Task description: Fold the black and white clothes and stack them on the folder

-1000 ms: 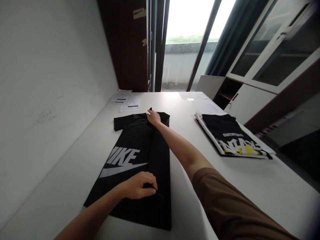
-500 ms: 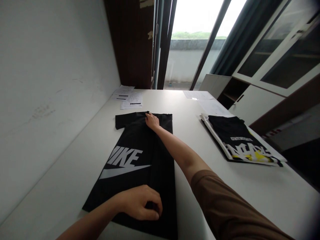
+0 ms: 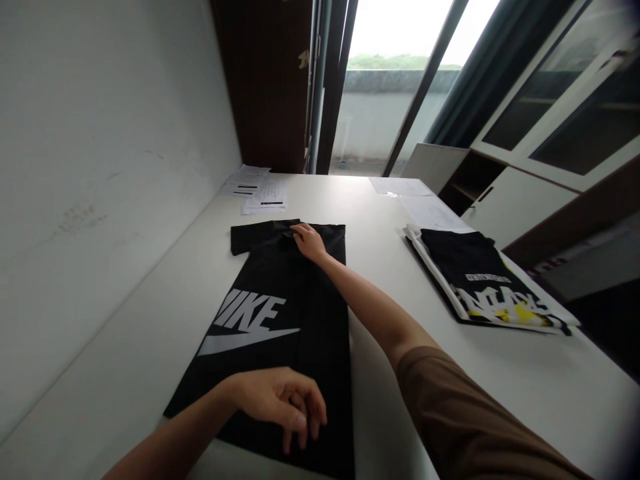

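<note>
A black T-shirt (image 3: 320, 313) with large grey lettering and a swoosh lies on the white table in front of me, its right side folded inward lengthwise. One short sleeve sticks out at the far left. My right hand (image 3: 307, 241) rests on the shirt near the neckline, fingers stretched to the left over slightly rumpled cloth. Above the hem end, my left hand (image 3: 280, 400) hangs with its fingers loosely bent and apart, holding nothing. Whether its fingertips touch the cloth I cannot tell.
A stack of folded shirts (image 3: 490, 287), black on top with white and yellow print, lies at the right. Paper sheets (image 3: 265, 193) lie at the far left, and more papers (image 3: 400, 187) at the far right. A wall (image 3: 100, 200) borders the table's left side.
My left hand's fingers have loosened from a closed curl and spread downward. My right hand has come slightly back from the collar edge, with its fingers flatter on the cloth.
</note>
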A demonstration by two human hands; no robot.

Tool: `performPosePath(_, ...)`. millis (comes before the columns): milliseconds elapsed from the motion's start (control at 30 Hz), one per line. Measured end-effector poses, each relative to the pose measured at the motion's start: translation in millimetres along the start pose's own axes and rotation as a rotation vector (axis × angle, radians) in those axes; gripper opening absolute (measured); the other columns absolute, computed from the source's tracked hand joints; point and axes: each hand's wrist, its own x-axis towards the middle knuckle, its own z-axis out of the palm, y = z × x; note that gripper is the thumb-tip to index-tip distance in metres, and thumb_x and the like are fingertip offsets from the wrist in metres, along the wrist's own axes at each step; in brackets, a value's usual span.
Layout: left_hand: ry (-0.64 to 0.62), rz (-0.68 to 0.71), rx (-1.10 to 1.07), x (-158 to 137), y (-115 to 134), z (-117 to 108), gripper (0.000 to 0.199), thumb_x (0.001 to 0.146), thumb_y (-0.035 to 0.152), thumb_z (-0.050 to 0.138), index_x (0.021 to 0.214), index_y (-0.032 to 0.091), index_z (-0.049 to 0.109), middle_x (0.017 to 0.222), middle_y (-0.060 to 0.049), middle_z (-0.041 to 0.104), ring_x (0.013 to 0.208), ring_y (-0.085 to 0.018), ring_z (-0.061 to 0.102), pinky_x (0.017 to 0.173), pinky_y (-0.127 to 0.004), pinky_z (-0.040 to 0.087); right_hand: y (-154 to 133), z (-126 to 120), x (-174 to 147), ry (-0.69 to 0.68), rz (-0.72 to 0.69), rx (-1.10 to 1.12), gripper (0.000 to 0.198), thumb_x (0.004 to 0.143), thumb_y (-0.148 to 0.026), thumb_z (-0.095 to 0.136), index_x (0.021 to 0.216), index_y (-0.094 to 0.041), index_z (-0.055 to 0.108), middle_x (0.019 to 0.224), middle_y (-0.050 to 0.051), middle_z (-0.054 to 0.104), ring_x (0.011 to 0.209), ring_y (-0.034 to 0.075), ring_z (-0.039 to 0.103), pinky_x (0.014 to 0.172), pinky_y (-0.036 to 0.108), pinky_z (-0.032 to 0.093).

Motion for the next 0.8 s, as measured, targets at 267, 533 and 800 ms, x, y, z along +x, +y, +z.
performPosePath(267,0.422,0.17,1.354,18,5,7,0.048,0.099,0.039,0.063,0.143,0.022,0.055,0.155,-0.012,0.05,0.15,-0.032,0.036,0.127,-0.059,0.016,69,-37,-42,-0.035,0.261,-0.311,0.056,0.103,-0.042,0.051,0.153,-0.018,0.051,0.153,0.017,0.049,0.139,0.035,0.046,0.115,0.047,0.04)
performPosePath(533,0.325,0.09,1.46,31,-10,16,0.073,0.102,0.058,0.05,0.164,0.026,0.028,0.172,-0.01,0.018,0.16,-0.032,0.012,0.128,-0.059,0.008,99,-20,-48,-0.272,0.339,-0.38,0.078,0.103,-0.072,0.031,0.165,-0.025,0.03,0.171,0.013,0.017,0.157,0.038,0.012,0.124,0.057,0.017)
performPosePath(800,0.399,0.063,1.415,54,-9,21,0.066,0.105,0.056,0.043,0.163,0.026,0.031,0.173,-0.008,0.017,0.16,-0.031,0.009,0.128,-0.061,0.008,119,-25,-10,-0.338,0.362,-0.38,0.077,0.103,-0.072,0.03,0.165,-0.027,0.03,0.172,0.013,0.013,0.157,0.041,0.009,0.123,0.062,0.014)
